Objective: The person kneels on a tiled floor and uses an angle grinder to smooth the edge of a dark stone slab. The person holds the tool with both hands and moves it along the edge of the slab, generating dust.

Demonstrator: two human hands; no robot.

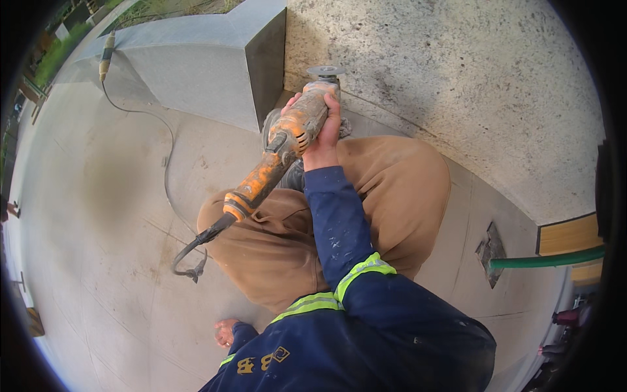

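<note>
My right hand [321, 130] grips the body of a dust-covered orange angle grinder [302, 124], fingers wrapped round it; its disc [325, 69] points up beside the speckled stone wall [444, 78]. The grinder's black cord hangs from the handle to a plug [194, 274] over my left leg. My bent legs in brown trousers [398, 202] are below the tool. My left hand [225, 332] is low at the left, near the pale floor [124, 248], fingers loosely apart and holding nothing visible.
A grey stone block [176, 72] stands ahead left, with a cable connector [106, 55] on it and a thin cable trailing down. A green hose [542, 260] runs by a dark floor patch [491, 255] at right. Other people [567, 318] appear at the far right edge.
</note>
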